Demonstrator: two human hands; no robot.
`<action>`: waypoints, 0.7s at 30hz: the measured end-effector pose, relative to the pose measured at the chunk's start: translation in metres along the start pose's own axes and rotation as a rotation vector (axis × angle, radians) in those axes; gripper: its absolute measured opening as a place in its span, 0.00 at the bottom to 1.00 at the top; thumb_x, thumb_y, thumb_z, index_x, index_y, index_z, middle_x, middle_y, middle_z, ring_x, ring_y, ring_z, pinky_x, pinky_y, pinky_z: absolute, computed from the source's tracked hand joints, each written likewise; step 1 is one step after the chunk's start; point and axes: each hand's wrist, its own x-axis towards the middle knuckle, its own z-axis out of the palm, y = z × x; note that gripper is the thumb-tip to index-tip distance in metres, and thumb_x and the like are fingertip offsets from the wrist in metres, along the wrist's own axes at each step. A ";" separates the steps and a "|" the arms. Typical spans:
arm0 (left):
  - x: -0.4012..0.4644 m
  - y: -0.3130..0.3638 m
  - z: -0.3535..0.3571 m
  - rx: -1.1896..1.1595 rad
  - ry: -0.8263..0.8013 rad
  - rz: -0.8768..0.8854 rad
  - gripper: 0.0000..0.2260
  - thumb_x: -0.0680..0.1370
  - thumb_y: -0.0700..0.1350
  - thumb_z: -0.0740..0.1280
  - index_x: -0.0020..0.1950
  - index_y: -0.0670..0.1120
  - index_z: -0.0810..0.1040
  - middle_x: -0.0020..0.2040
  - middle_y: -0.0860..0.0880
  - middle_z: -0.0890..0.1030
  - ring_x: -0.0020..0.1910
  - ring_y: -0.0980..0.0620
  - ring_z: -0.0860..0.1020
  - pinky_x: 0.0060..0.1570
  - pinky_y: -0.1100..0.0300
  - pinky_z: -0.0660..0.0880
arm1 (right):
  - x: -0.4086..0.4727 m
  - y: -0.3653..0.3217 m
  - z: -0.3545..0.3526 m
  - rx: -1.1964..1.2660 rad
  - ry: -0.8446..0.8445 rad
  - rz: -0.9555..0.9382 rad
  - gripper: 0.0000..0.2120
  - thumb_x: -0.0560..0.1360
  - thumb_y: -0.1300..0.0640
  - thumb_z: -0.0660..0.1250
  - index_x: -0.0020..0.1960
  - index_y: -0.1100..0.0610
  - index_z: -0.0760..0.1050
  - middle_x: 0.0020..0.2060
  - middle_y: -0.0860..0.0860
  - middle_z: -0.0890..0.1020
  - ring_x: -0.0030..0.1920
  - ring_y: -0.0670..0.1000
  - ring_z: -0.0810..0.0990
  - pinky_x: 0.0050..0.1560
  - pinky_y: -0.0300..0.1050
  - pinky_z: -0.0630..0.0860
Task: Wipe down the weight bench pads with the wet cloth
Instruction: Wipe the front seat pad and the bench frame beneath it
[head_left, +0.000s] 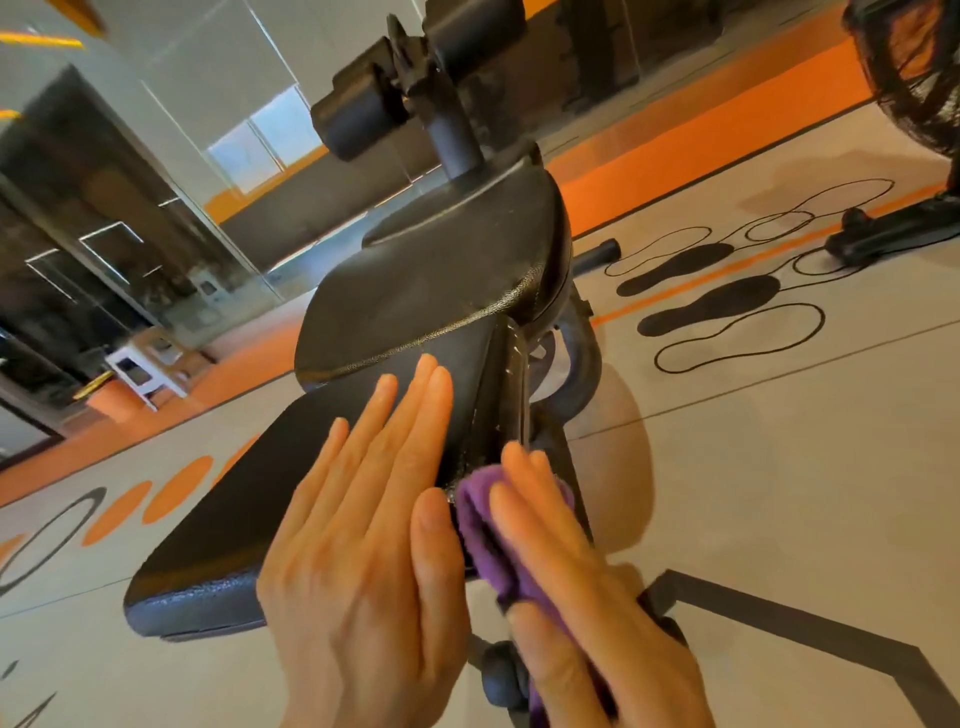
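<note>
A black weight bench fills the middle of the head view, with a long back pad (244, 499) nearest me and a seat pad (447, 275) beyond it. My left hand (369, 525) lies flat on the back pad's right part, fingers straight. My right hand (576, 587) presses a purple cloth (488, 525) against the right side edge of the back pad, fingers laid over the cloth. Much of the cloth is hidden under that hand.
Black roller pads (363, 114) stand on a post at the bench's far end. A black fan (914, 73) with its base is at the right. A white stool (150, 369) stands at the left by mirrored walls. Footprint markings (711, 301) are painted on the grey floor.
</note>
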 end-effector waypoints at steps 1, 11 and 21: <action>-0.001 0.000 0.001 -0.002 0.006 0.003 0.20 0.85 0.47 0.47 0.73 0.46 0.70 0.72 0.50 0.72 0.74 0.52 0.68 0.72 0.48 0.67 | 0.001 0.010 0.006 0.070 0.022 0.063 0.48 0.69 0.29 0.34 0.60 0.63 0.73 0.40 0.49 0.81 0.56 0.34 0.72 0.42 0.06 0.48; -0.004 -0.001 0.007 0.026 0.055 -0.004 0.21 0.84 0.46 0.46 0.72 0.46 0.70 0.70 0.49 0.74 0.73 0.53 0.71 0.70 0.47 0.70 | -0.022 -0.002 -0.003 0.207 0.229 0.018 0.12 0.81 0.44 0.50 0.61 0.30 0.64 0.48 0.40 0.77 0.47 0.39 0.77 0.48 0.11 0.60; -0.002 0.000 -0.003 -0.016 -0.112 -0.067 0.22 0.85 0.50 0.44 0.75 0.47 0.67 0.73 0.51 0.72 0.73 0.55 0.70 0.71 0.49 0.68 | -0.018 -0.011 -0.015 0.301 0.103 0.090 0.10 0.79 0.39 0.51 0.55 0.25 0.67 0.43 0.13 0.67 0.44 0.15 0.65 0.42 0.09 0.59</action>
